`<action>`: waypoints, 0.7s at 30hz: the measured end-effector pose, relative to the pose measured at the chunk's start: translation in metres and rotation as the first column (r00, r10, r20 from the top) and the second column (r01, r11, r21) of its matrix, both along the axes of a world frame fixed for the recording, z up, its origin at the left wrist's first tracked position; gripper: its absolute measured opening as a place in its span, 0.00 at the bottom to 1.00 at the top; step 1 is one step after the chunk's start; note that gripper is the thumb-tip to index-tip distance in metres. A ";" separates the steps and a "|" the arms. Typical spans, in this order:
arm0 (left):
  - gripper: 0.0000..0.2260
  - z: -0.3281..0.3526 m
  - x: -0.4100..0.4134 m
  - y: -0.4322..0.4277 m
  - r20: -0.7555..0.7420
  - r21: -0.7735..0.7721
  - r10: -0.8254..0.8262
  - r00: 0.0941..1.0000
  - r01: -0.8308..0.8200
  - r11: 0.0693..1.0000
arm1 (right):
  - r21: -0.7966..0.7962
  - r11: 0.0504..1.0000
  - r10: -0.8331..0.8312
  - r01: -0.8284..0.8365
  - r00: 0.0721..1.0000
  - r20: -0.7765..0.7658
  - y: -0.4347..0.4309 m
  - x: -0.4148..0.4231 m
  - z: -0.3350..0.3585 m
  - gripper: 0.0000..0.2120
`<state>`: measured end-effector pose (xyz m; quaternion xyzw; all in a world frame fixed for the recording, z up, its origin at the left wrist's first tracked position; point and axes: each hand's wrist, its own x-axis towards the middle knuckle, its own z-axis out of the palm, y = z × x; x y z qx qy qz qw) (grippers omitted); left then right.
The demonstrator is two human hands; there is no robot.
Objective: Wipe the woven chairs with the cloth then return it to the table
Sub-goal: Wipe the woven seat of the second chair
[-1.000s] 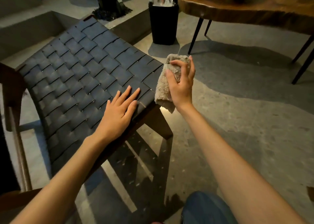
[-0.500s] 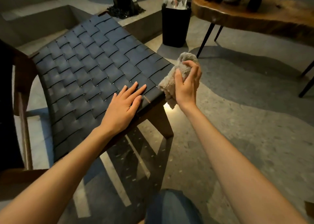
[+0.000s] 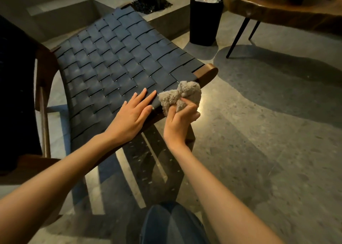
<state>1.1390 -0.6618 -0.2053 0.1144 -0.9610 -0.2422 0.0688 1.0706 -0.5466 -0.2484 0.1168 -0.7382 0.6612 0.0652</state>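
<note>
The left hand point(image 3: 132, 118) lies flat and open on the chair point(image 3: 118, 65) seat; at its 3 o'clock, the right hand point(image 3: 180, 122) grips the bunched cloth point(image 3: 182, 95) against the seat's front edge

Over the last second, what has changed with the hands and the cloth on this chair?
The right hand brought the cloth, bunched in its grip, back along the chair's front edge toward the person, until it sits right beside the left hand's fingertips. Nothing was let go. The left hand stayed flat on the woven seat near the front edge; the view shifted slightly.
</note>
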 end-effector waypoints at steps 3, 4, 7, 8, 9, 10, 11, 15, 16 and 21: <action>0.21 0.001 0.003 0.005 -0.030 -0.009 0.042 0.999 -0.042 0.999 | 0.120 0.983 0.138 -0.142 0.990 0.038 0.009 -0.012 -0.013 0.16; 0.21 0.002 0.002 0.007 -0.034 -0.021 0.041 0.999 -0.042 0.999 | 0.177 0.968 0.177 -0.179 0.984 0.030 0.013 -0.020 -0.017 0.19; 0.21 0.003 -0.003 0.008 -0.017 -0.082 0.003 1.000 -0.005 0.997 | 0.245 0.954 0.213 -0.171 0.964 -0.158 0.022 -0.038 -0.022 0.24; 0.21 0.003 -0.005 0.008 -0.010 -0.107 -0.008 1.000 0.007 0.994 | 0.243 0.952 0.233 -0.186 0.955 -0.184 0.021 -0.041 -0.026 0.27; 0.22 0.003 -0.007 0.008 -0.008 -0.134 -0.016 1.000 0.014 0.991 | 0.242 0.949 0.246 -0.201 0.954 -0.172 0.020 -0.043 -0.033 0.29; 0.22 0.002 -0.008 0.008 -0.012 -0.162 -0.019 1.000 0.017 0.987 | 0.257 0.943 0.253 -0.211 0.956 -0.145 0.019 -0.042 -0.042 0.31; 0.22 0.000 -0.008 0.009 -0.023 -0.192 -0.020 1.000 0.015 0.981 | 0.266 0.936 0.262 -0.230 0.961 -0.092 0.018 -0.042 -0.055 0.32; 0.21 -0.009 -0.006 0.010 -0.081 -0.279 -0.015 0.997 -0.009 0.960 | 0.397 0.821 0.381 -0.411 0.912 0.155 0.038 -0.048 -0.120 0.39; 0.21 -0.010 -0.006 0.009 -0.091 -0.290 -0.017 0.996 -0.010 0.957 | 0.411 0.794 0.393 -0.448 0.894 0.216 0.045 -0.050 -0.133 0.41; 0.21 -0.013 -0.006 0.008 -0.114 -0.315 -0.027 0.993 -0.010 0.949 | 0.400 0.773 0.307 -0.493 0.842 0.444 0.061 -0.070 -0.153 0.37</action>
